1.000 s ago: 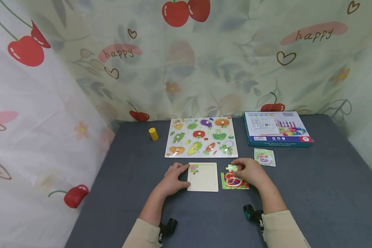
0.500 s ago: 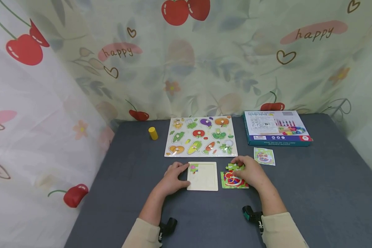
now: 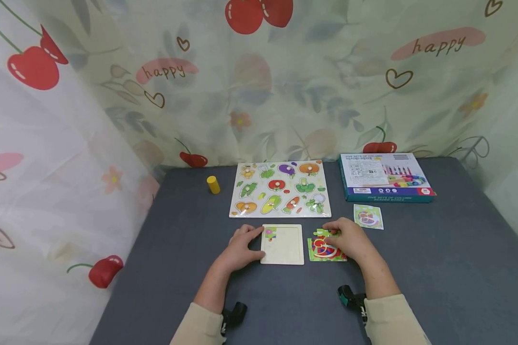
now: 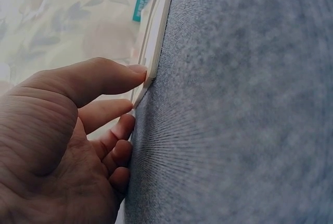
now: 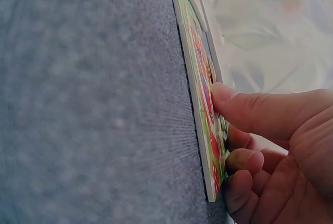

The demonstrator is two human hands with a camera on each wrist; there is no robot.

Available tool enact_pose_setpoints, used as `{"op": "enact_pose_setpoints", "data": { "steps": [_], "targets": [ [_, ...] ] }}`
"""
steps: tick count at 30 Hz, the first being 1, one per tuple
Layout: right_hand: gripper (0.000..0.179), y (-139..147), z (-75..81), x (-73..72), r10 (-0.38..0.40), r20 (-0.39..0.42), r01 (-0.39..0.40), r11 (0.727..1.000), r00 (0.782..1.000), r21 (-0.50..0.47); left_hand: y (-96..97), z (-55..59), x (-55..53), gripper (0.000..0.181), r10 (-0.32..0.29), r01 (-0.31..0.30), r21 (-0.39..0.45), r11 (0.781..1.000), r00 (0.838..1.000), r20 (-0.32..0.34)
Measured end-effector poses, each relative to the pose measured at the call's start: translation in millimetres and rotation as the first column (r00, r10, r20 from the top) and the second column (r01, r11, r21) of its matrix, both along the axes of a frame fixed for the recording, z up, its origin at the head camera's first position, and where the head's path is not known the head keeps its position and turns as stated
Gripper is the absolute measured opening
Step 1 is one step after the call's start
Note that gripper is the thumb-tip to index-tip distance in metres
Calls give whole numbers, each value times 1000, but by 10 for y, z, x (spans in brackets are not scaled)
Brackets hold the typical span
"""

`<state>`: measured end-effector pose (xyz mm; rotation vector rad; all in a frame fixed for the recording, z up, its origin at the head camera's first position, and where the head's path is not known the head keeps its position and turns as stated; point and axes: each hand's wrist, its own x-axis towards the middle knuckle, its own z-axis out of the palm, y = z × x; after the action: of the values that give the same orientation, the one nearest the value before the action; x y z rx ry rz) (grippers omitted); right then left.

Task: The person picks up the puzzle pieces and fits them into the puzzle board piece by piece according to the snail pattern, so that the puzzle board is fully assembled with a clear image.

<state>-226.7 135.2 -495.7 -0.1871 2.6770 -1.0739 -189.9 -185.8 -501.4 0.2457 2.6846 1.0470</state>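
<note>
A pale square puzzle tray lies flat, with one small green and pink piece in its far left corner. My left hand touches the tray's left edge with straight thumb and index finger, its other fingers loosely bent. To the right lies a group of puzzle pieces with a red and blue picture. At the far side of that group, my right hand pinches a green puzzle piece between thumb and fingers. Its fingers partly cover the piece, so I cannot tell whether it is lifted.
Behind the tray lies a vegetable puzzle board. A yellow cylinder stands at its left. A boxed set is at the back right, with a small picture card in front. Patterned curtains border the dark table.
My right thumb and fingers have shifted slightly over the green puzzle piece. My left hand stays at the tray's edge, and the tray has not moved.
</note>
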Motion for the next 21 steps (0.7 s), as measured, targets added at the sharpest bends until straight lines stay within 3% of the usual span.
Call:
{"op": "enact_pose_setpoints", "data": {
  "steps": [14,21],
  "targets": [
    [32,-5,55,7,-4,-34,3,1000,999,-19,1,9,1,72,7,-7,10,1000,1000,6],
    [33,-32,207,32,-13,-87,10,1000,996,-25,-1,11,2,72,3,-3,11,1000,1000,4]
  ]
}}
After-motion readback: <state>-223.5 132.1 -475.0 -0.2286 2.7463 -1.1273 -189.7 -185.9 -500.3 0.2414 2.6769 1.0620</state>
